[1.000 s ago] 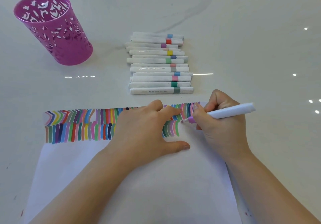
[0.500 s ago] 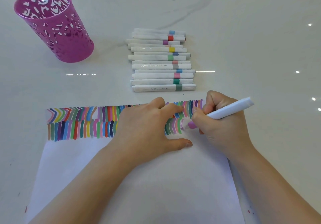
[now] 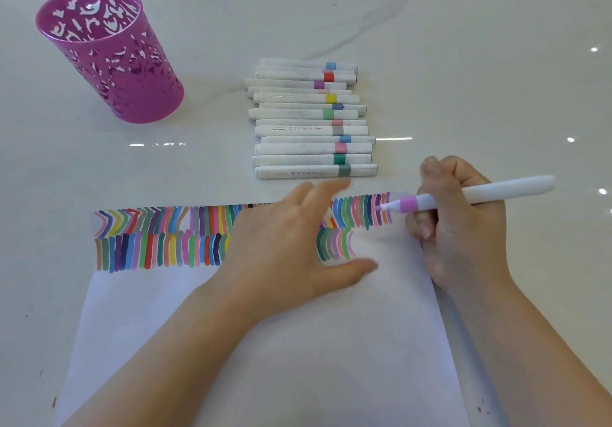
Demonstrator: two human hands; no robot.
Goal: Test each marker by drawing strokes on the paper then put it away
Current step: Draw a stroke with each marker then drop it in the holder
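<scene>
A white sheet of paper (image 3: 265, 360) lies in front of me, its top edge filled with two rows of coloured strokes (image 3: 159, 234). My right hand (image 3: 460, 228) grips an uncapped white marker (image 3: 496, 190) with a lilac band, its tip lifted just above the paper near the right end of the top row. My left hand (image 3: 284, 244) lies flat on the paper, fingers spread and blurred, covering the middle of the strokes.
Several capped white markers (image 3: 311, 118) with coloured bands lie side by side beyond the paper. A pink perforated pen cup (image 3: 109, 55) stands at the far left. The white glossy table (image 3: 463, 79) extends to the right.
My right hand has raised the marker off the second row and swung its tip up and to the right. The fingers of my left hand have started to move.
</scene>
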